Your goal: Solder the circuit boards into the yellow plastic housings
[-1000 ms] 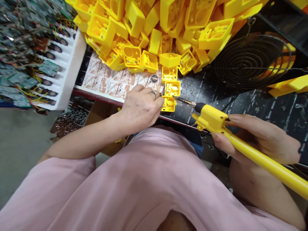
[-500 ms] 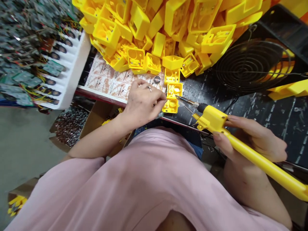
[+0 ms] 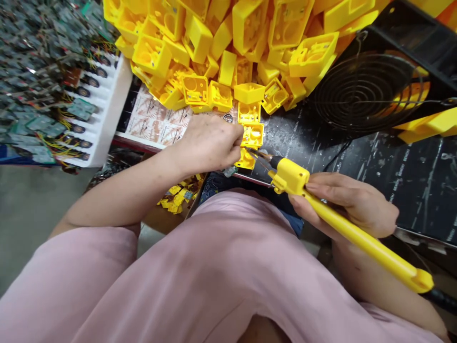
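My left hand (image 3: 209, 145) is curled at the bench's front edge, its fingertips pressed against a small yellow plastic housing (image 3: 246, 159); what they pinch is hidden. My right hand (image 3: 352, 202) is wrapped round the long yellow handle of a soldering iron (image 3: 335, 221). The iron's metal tip (image 3: 259, 153) touches that housing. Two more open yellow housings (image 3: 253, 135) lie in a row just behind it, and a small round metal part (image 3: 227, 118) lies beside my left knuckles.
A big heap of yellow housings (image 3: 232, 43) fills the back of the black bench (image 3: 392, 162). A black wire-grilled fan (image 3: 367, 93) stands at the right. A white foam tray (image 3: 107, 109) with circuit boards and wires sits at the left. Yellow scraps lie in a carton (image 3: 178, 197) below.
The soldering iron has moved left and its tip now touches the nearest housing. My left hand has shifted slightly up and closed in on the same housing.
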The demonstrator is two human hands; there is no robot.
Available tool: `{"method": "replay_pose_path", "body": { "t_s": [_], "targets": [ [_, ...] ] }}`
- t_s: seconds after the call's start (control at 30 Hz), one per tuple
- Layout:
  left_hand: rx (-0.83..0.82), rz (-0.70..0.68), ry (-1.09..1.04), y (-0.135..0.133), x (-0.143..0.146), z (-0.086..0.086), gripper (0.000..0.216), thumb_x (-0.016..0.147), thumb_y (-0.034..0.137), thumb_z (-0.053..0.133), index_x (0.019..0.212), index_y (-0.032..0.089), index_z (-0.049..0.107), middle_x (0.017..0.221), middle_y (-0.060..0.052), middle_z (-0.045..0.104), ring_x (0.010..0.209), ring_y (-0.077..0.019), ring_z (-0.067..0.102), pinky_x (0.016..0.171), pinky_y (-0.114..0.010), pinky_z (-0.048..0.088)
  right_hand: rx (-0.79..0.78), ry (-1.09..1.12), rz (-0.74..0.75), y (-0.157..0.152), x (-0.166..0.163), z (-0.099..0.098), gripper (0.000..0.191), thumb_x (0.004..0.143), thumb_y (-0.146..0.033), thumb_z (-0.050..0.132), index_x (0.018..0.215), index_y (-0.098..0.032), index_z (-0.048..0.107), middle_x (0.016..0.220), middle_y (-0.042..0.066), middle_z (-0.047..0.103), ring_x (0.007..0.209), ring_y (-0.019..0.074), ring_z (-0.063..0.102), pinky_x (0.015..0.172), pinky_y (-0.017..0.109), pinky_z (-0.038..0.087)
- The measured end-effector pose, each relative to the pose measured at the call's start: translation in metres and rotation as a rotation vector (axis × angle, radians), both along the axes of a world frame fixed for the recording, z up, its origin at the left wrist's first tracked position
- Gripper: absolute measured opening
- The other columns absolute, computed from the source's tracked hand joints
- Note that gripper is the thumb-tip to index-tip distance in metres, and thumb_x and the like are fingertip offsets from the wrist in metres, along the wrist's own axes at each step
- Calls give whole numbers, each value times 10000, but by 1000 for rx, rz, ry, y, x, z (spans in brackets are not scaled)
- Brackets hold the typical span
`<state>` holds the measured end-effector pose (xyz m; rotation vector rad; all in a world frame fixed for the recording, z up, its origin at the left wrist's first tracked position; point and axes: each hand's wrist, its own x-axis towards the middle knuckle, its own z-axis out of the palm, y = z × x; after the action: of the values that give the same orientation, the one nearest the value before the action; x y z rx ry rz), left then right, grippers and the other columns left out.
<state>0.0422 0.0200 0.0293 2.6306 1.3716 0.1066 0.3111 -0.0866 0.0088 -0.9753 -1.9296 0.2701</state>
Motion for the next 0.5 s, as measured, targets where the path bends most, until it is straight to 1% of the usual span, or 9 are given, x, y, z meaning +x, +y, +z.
{"method": "replay_pose_path", "body": {
  "t_s": [0.07, 0.13, 0.23, 0.3, 0.4, 0.5],
  "targets": [
    [-26, -38, -5, 6, 0, 1, 109, 760, 287, 637, 783, 233, 730, 594, -9, 594, 718, -233, 658, 776, -353, 477, 35, -23, 24, 3, -2, 2, 262, 841, -255, 910, 960, -250, 676, 807, -30, 786, 680, 147, 772, 546, 205, 615],
    [-82, -50, 35, 10, 1, 4, 113, 747, 295, 638, 780, 238, 730, 610, -3, 608, 746, -234, 671, 798, -347, 479, 47, -50, 19, 5, -4, 4, 255, 847, -244, 902, 937, -246, 663, 794, -28, 785, 667, 148, 770, 544, 206, 611],
    [-188, -6, 149, 12, 8, 15, 171, 772, 315, 608, 822, 240, 754, 677, -7, 658, 841, -249, 706, 859, -353, 486, 37, -102, -3, 6, -6, 7, 222, 882, -204, 854, 923, -255, 642, 777, -33, 777, 651, 145, 760, 559, 214, 609],
    [-226, 19, 208, 11, 12, 22, 205, 795, 319, 595, 862, 239, 771, 720, -13, 687, 901, -256, 718, 891, -357, 487, 54, -104, 15, 8, -8, 9, 204, 905, -202, 829, 914, -249, 631, 764, -24, 767, 643, 141, 750, 564, 212, 598],
    [-216, 11, 224, 12, 16, 24, 217, 805, 334, 602, 873, 238, 784, 735, -15, 698, 933, -267, 723, 908, -368, 491, 71, -146, 88, 11, -10, 14, 183, 929, -207, 810, 907, -222, 628, 769, 2, 761, 648, 132, 739, 590, 209, 590],
    [-192, -18, 210, 15, 17, 20, 210, 803, 347, 613, 847, 237, 786, 720, -14, 688, 926, -271, 726, 918, -383, 500, 79, -193, 153, 13, -11, 22, 194, 926, -217, 826, 923, -190, 635, 788, 32, 764, 661, 131, 726, 626, 224, 595]
  ]
}}
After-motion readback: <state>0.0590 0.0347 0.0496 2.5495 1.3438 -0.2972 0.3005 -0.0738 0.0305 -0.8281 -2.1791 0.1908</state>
